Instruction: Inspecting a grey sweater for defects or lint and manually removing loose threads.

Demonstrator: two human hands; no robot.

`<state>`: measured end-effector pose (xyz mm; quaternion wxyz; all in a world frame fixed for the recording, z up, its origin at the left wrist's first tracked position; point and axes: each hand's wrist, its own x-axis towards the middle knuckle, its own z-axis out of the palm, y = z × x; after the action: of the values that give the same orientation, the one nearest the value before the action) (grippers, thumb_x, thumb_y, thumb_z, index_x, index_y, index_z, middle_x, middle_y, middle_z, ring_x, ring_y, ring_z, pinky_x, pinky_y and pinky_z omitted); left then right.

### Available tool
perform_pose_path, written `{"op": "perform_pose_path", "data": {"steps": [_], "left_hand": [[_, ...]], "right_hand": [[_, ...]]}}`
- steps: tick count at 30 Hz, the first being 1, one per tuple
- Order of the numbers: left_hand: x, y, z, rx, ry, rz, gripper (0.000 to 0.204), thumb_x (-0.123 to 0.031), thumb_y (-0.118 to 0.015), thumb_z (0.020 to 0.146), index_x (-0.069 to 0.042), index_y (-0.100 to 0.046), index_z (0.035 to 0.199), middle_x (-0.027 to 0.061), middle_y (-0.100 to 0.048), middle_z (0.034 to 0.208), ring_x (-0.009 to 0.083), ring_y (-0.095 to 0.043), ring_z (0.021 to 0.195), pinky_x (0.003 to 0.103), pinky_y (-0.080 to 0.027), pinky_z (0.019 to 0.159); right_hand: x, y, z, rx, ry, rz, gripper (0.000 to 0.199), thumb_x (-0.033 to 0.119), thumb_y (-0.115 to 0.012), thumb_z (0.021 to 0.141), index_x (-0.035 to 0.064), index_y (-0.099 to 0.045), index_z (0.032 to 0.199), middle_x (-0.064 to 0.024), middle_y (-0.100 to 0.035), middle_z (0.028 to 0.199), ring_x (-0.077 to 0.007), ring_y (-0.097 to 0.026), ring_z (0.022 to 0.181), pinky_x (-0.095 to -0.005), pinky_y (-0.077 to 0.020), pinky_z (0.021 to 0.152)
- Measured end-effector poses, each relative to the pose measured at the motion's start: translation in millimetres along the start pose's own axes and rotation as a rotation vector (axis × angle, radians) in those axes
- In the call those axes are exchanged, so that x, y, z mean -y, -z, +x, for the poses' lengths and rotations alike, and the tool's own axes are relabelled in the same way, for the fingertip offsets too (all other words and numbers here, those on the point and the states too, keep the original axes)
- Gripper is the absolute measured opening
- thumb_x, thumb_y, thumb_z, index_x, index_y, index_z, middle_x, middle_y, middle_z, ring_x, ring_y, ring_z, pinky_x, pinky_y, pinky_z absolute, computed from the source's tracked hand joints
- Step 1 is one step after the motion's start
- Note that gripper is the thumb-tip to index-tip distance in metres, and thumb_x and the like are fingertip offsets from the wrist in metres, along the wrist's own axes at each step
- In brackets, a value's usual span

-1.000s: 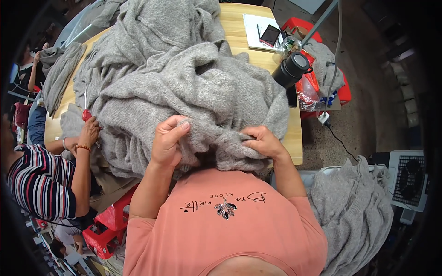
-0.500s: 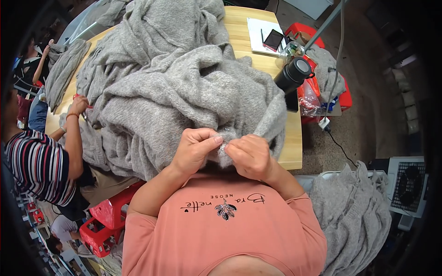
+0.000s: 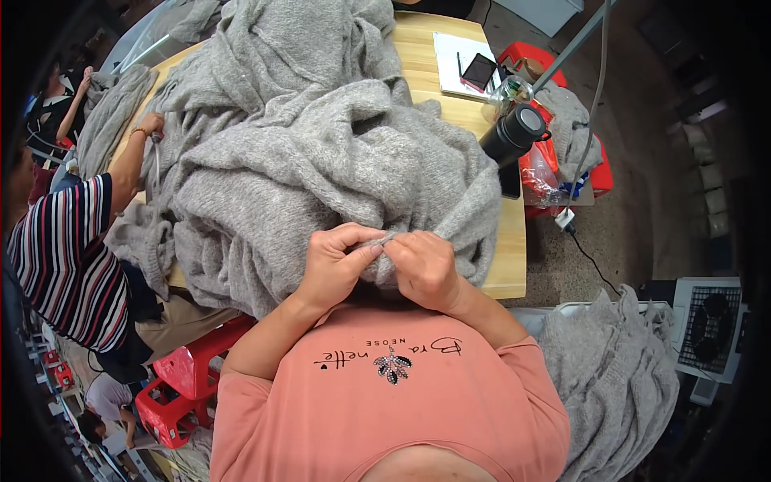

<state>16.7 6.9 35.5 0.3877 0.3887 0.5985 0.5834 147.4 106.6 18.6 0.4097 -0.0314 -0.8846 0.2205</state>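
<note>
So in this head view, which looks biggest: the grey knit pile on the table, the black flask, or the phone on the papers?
Largest to smallest as they appear:
1. Grey knit pile, covering most of the table.
2. Black flask.
3. Phone, though it lies farther from the camera, so its place below the flask is unsure.

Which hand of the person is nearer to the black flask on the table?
The right hand. It pinches the grey knit below-left of the black flask; the left hand lies farther left.

Bright, even daylight, soft shadows; sharp centre, fisheye bending and dark vignette at the rim
</note>
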Motion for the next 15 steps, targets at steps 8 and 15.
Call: {"op": "perform_pose_path", "data": {"steps": [8,15], "left_hand": [[-3,-1,-3,0.009,-0.135,0.134,0.020,0.007,-0.058,0.071,0.001,-0.064,0.090,0.0069,-0.062,0.081,0.0107,-0.058,0.074,0.021,-0.045,0.064],[1,-3,-4,-0.040,-0.157,0.235,0.020,0.009,-0.059,0.068,0.001,-0.064,0.086,0.0081,-0.063,0.081,0.0129,-0.060,0.075,0.023,-0.047,0.066]], "right_hand": [[-8,7,0,0.117,-0.339,0.474,0.038,-0.016,-0.043,0.057,-0.0024,-0.054,0.092,-0.0173,-0.058,0.088,-0.0285,-0.060,0.079,-0.0303,-0.0467,0.069],[-12,12,7,0.283,-0.450,0.450,0.036,-0.009,-0.042,0.058,-0.0036,-0.058,0.090,-0.0155,-0.060,0.080,-0.0277,-0.060,0.071,-0.0307,-0.0463,0.063]]}}
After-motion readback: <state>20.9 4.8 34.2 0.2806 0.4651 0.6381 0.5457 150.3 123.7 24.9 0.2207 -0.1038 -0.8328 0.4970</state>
